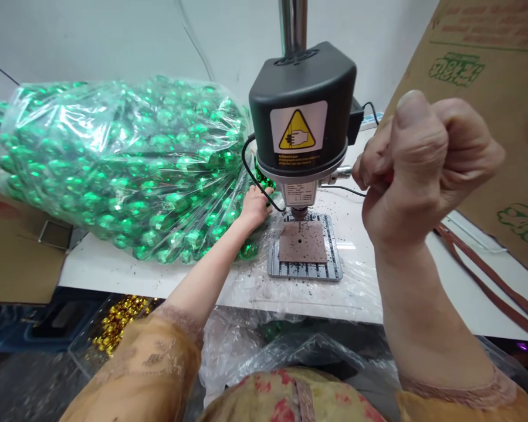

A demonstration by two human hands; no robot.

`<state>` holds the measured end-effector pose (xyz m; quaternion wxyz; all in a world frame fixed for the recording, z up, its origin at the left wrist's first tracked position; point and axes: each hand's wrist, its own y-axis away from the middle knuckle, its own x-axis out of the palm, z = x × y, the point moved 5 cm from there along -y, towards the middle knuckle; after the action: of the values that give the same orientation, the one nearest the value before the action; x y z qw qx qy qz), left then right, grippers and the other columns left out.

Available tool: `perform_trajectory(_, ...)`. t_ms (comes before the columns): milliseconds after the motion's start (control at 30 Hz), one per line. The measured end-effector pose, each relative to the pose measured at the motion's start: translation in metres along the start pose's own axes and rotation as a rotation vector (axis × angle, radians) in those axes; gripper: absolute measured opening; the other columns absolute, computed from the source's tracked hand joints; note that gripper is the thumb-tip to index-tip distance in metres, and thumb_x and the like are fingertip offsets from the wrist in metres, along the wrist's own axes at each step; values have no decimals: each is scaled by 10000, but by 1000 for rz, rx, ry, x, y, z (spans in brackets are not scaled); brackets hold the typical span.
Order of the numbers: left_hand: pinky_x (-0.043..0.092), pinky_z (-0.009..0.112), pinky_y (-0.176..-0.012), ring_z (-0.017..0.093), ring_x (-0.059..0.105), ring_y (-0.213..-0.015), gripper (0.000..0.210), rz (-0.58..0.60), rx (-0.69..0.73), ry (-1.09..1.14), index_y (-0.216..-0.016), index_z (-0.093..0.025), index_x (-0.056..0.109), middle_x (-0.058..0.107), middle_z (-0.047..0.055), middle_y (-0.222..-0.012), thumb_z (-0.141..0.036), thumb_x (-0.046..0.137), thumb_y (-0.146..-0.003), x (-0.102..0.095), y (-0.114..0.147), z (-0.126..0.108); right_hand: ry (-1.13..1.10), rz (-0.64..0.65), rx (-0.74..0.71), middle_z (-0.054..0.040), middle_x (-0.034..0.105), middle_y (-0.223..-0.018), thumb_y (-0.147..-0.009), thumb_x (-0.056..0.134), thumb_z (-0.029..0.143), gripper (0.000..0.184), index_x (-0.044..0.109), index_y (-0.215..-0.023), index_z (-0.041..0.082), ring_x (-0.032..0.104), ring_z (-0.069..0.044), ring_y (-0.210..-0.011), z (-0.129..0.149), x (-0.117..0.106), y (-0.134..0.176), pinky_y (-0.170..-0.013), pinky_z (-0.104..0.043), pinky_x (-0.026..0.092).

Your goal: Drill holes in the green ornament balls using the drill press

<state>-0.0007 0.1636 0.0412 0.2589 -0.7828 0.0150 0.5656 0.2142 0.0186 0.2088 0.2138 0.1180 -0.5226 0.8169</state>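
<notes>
A small bench drill press [301, 111] with a dark grey head stands in front of me. My right hand [416, 164] is closed in a fist at the end of its metal feed lever [343, 172]. Under the chuck [300, 212] a drill bit points down at a brown square plate [310, 249] with a dark hole, which lies on the slotted metal base [334, 268]. Left of the machine, my left hand [256, 206] reaches to the mouth of a large clear plastic bag [123, 170] full of shiny green faceted balls [189, 237]. Its fingertips are partly hidden among the balls.
Dark shavings are strewn around the base on the white table [114, 272]. Cardboard boxes stand at right [484, 135] and left [17, 246]. Brown straps [479, 269] lie at the right. Below the table edge are gold balls [121, 319] in a clear container and plastic sheeting [264, 357].
</notes>
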Motion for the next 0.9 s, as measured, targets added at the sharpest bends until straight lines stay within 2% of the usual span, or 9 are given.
perform_trajectory(100, 485, 489, -1062, 354, 565, -1235, 375, -12, 19, 26, -1239, -190, 713, 588, 173, -1299, -185, 691, -864, -24, 34, -1, -24, 26, -8, 60, 343, -513, -948, 607, 267, 469, 335, -572, 197, 363, -48, -453, 0, 0, 0, -470, -273, 282)
perform_trajectory(167, 488, 474, -1064, 330, 563, -1266, 326, -69, 18, 181, -1244, -222, 718, 569, 156, -1314, -248, 639, -929, -42, 60, -6, -38, 34, -25, 62, 338, -514, -949, 605, 264, 463, 335, -579, 196, 361, -46, -448, 1, 1, 0, -472, -272, 293)
perform_trajectory(233, 499, 440, -1060, 293, 585, -1255, 283, -109, -22, 447, -1208, -244, 730, 603, 124, -1271, -324, 644, -950, -53, 82, -15, -33, 24, -21, 60, 339, -517, -951, 602, 257, 459, 337, -581, 193, 366, -45, -452, 0, 1, 0, -475, -266, 299)
perform_trajectory(367, 591, 375, -894, 217, 690, -1021, 415, -56, -300, 1211, -1283, -264, 657, 688, 77, -1169, -497, 669, -939, -47, 105, -35, -19, -5, -39, 59, 337, -511, -945, 614, 273, 459, 358, -571, 198, 340, -49, -451, 0, 0, -1, -468, -272, 277)
perform_trajectory(467, 621, 339, -830, 193, 715, -957, 552, 46, -469, 1536, -1320, -259, 621, 713, 64, -1168, -450, 803, -835, -31, 106, -52, -17, 3, -34, 60, 335, -505, -944, 619, 295, 467, 359, -567, 202, 323, -52, -448, -1, -1, 0, -467, -279, 268)
perform_trajectory(533, 624, 291, -765, 167, 722, -881, 595, 78, -531, 1567, -1293, -237, 633, 729, 55, -1118, -394, 870, -770, -23, 103, -55, -7, 10, -14, 59, 342, -512, -946, 617, 316, 474, 354, -570, 196, 335, -47, -453, -2, -1, 0, -471, -272, 278)
perform_trajectory(667, 543, 218, -552, 122, 681, -652, 604, 76, -562, 1478, -1261, -216, 629, 728, 37, -962, -508, 850, -781, -9, 99, -50, 8, 20, -4, 63, 344, -513, -946, 618, 345, 480, 359, -574, 188, 363, -30, -448, 1, 0, 0, -476, -247, 303)
perform_trajectory(767, 514, 204, -540, 109, 648, -657, 618, 35, -498, 1306, -1240, -215, 646, 725, 40, -970, -540, 861, -760, -4, 100, -47, 10, 5, -5, 70, 329, -517, -953, 604, 297, 449, 356, -591, 200, 379, -31, -443, 3, 2, 0, -486, -241, 330)
perform_trajectory(900, 520, 226, -584, 121, 626, -703, 628, 100, -390, 1128, -1283, -205, 654, 738, 59, -1018, -545, 833, -787, 3, 104, -50, -11, -5, -25, 72, 314, -515, -960, 571, 223, 438, 324, -599, 213, 375, -42, -429, 4, 4, 1, -481, -256, 313)
